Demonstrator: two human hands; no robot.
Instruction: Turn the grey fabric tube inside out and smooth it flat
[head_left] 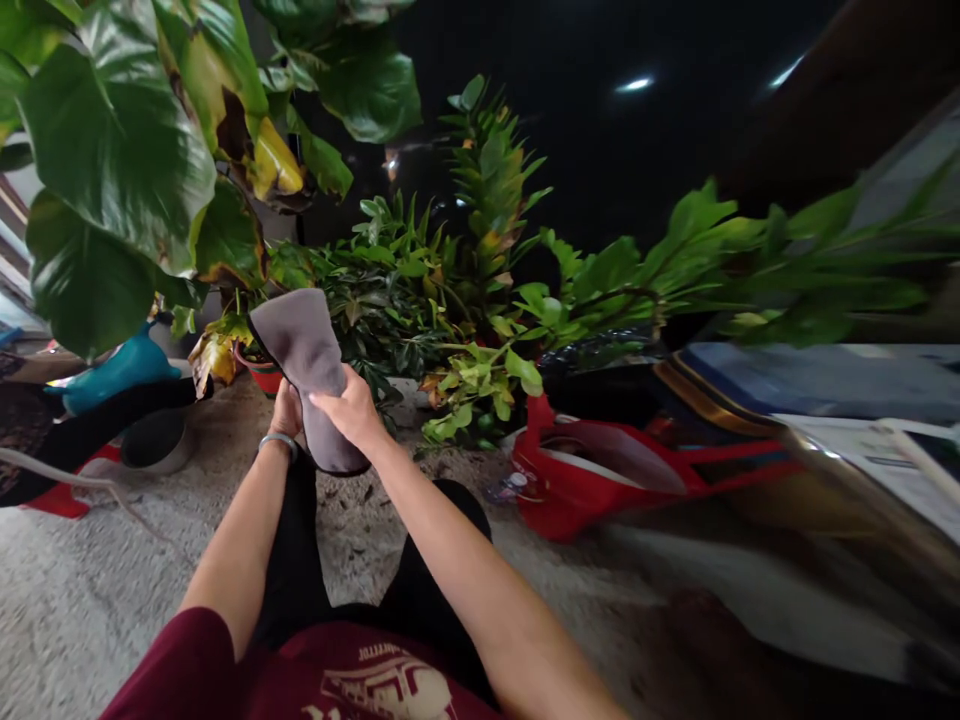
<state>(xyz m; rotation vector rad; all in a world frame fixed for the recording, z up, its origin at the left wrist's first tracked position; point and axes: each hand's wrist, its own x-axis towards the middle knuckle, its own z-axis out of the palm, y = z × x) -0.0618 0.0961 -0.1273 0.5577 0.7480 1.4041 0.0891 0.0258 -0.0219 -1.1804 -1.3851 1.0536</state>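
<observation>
Shirt (pixel 375 675): maroon with a pale print, nearest the camera, above the dark trousers (pixel 296 560).
Cloth (pixel 300 340): grey, folded into a long strip, held up over the floor (pixel 82 590) in front of the plants (pixel 427 270), its upper end leaning left.
Left hand (pixel 287 412): curled against the cloth's left edge, a bracelet (pixel 279 440) at its wrist; most fingers are hidden, so how tightly it grips I cannot tell.
Right hand (pixel 352 408): closed on the right edge, thumb lying across the near face.
Fold: the upper end stands free of both grips, so it could flop over or come undone if either loosens.
Pot (pixel 262 375): red-rimmed, appearing just beyond the cloth; a low reach could knock it or foul the fabric with soil.
Leaves (pixel 120 150): big and glossy, overhanging on the left, some yellow and browned; a hard pull might tear or snap the weak ones.
Bag (pixel 570 510): red, near the right knee; a careless turn could tip it.
Cord (pixel 82 480): pale, trailing on the left, a possible snag for a foot.
Floor: rough and littered with debris; a dropped cloth would likely pick up grit.
</observation>
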